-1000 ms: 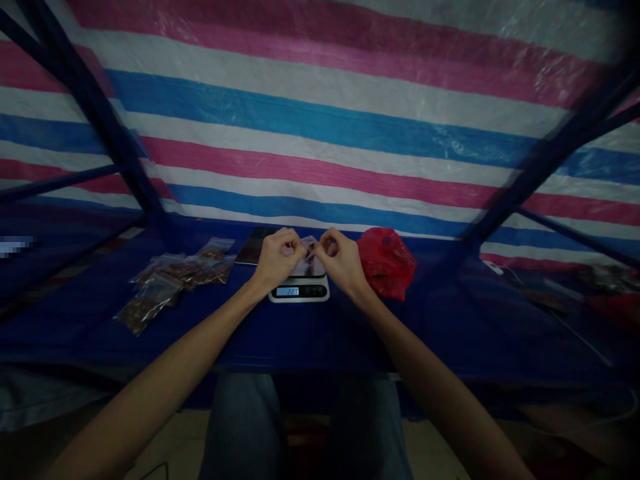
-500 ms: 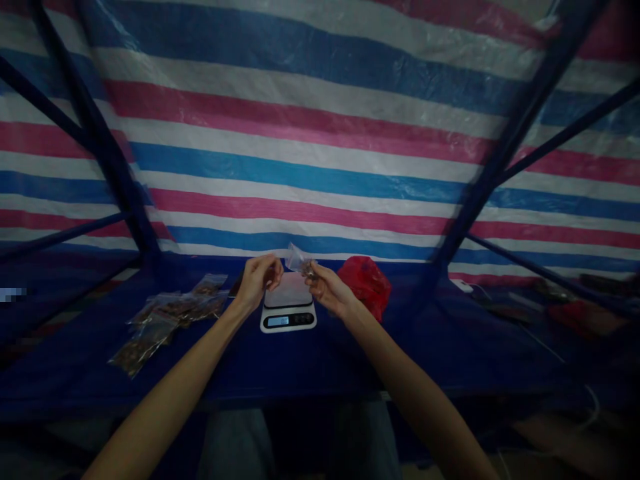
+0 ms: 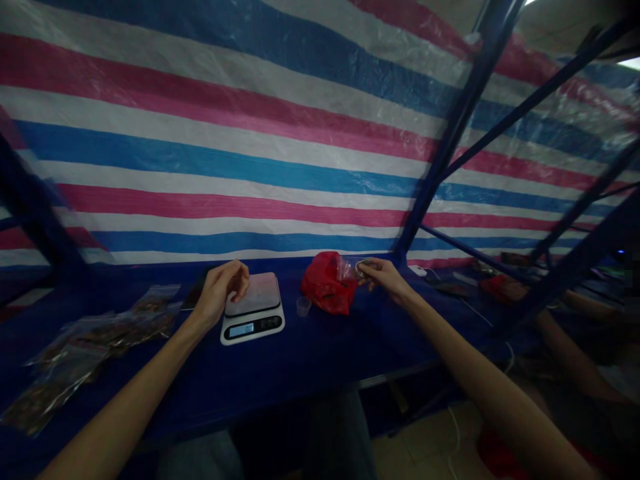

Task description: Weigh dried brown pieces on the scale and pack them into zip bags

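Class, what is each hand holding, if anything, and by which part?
The right hand holds a clear plastic bag by one end; the left hand appears empty.

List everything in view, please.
Digital scale: 1, white, left of centre
Plastic cup: 1, clear, beside scale
Plastic bag: 1, red, beside cup
Small bag: 1, clear, overlapping red bag
Zip bags: several, clear, brown-filled, left
Flat panel: 1, dark, left of scale
Table: 1, blue, beneath these
Striped sheet: 1, white, blue, pink, behind
Frame posts: several, blue, both sides
Cables: several, white, right
Co-worker's arm: at least 1, bare, right
Legs: 2, denim, below
Left hand: 1, bare, by scale
Right hand: 1, bare, holding small bag
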The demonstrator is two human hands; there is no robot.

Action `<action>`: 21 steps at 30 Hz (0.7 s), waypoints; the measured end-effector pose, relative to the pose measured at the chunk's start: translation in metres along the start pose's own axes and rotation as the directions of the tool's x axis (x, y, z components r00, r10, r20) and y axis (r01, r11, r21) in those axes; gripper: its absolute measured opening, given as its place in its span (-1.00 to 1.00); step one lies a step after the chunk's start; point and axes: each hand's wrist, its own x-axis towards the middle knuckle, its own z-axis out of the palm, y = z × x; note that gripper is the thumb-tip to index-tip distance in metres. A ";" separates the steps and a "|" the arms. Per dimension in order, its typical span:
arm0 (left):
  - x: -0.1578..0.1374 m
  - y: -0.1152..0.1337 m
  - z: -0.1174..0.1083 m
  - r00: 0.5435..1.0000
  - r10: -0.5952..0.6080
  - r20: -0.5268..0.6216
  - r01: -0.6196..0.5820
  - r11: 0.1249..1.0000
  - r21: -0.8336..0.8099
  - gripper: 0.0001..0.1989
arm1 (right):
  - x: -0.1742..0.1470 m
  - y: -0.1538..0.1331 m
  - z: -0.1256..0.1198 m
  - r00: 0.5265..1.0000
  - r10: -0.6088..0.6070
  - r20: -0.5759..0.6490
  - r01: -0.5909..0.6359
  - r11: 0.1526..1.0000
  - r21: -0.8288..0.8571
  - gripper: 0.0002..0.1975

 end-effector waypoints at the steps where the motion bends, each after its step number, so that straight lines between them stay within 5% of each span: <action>1: 0.000 -0.001 0.000 1.000 -0.004 0.000 0.004 1.000 0.004 -0.68 | 0.002 -0.001 0.001 0.998 -0.016 0.054 0.020 0.997 -0.077 -0.66; 9: 0.003 -0.006 -0.011 0.999 -0.037 -0.016 0.037 0.999 0.024 -0.67 | 0.044 -0.035 0.019 0.854 -0.040 0.519 0.310 0.840 -0.446 -0.76; 17: 0.005 -0.005 -0.016 0.996 -0.055 -0.063 0.056 0.998 0.007 -0.68 | 0.062 -0.028 0.033 0.870 -0.298 0.394 0.485 0.663 -0.569 -0.85; 21: 0.005 -0.007 -0.016 0.997 -0.053 -0.053 0.054 0.998 0.032 -0.66 | 0.062 -0.026 0.032 0.892 -0.219 0.397 0.437 0.642 -0.629 -0.87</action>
